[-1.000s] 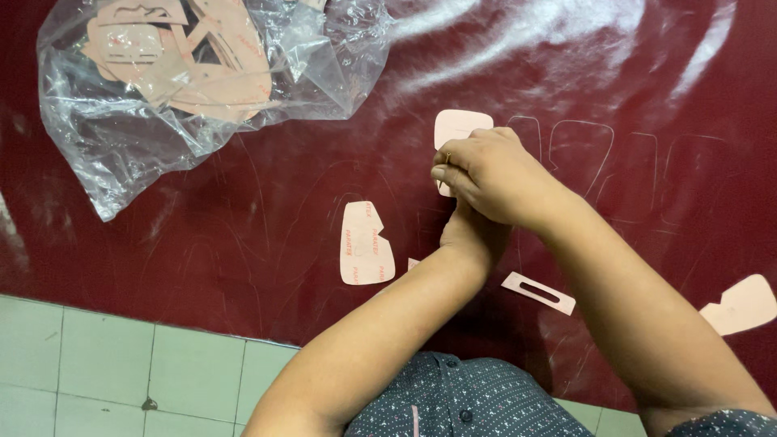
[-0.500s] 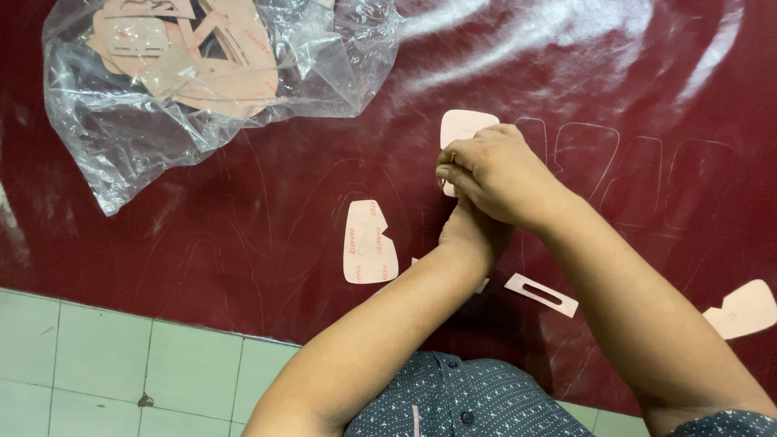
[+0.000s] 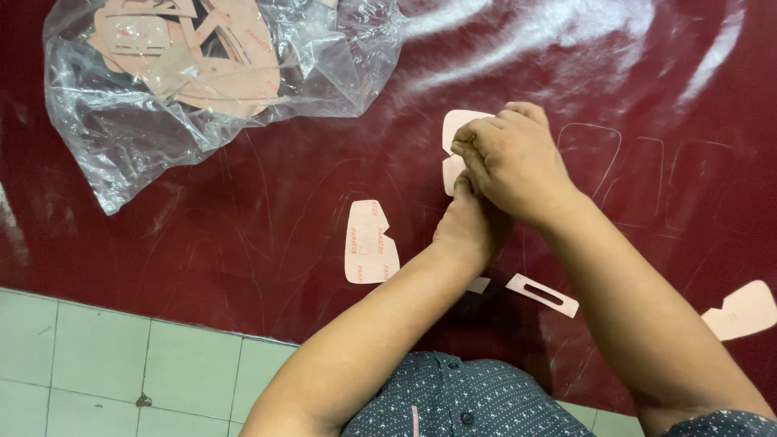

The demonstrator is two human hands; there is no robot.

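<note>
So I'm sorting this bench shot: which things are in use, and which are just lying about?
In use:
- pink template piece, under both hands
- right hand
- left hand
- dark red sheet

Lying about:
- plastic bag of pieces
- notched piece
- slotted strip
- piece at right edge

- Pink cut-out piece (image 3: 455,146) mostly buried under the right hand (image 3: 514,162), only its left edge poking out.
- Left hand (image 3: 469,226) tucked beneath the right, fingers out of sight, so can't tell what's pinched.
- Tiny pink scrap (image 3: 479,285) half hidden behind the left forearm.
- Pieces inside the clear plastic bag (image 3: 202,89) jumbled and glared over, bag cut off at the top edge.
- Pink piece (image 3: 740,311) clipped by the right edge.
</note>
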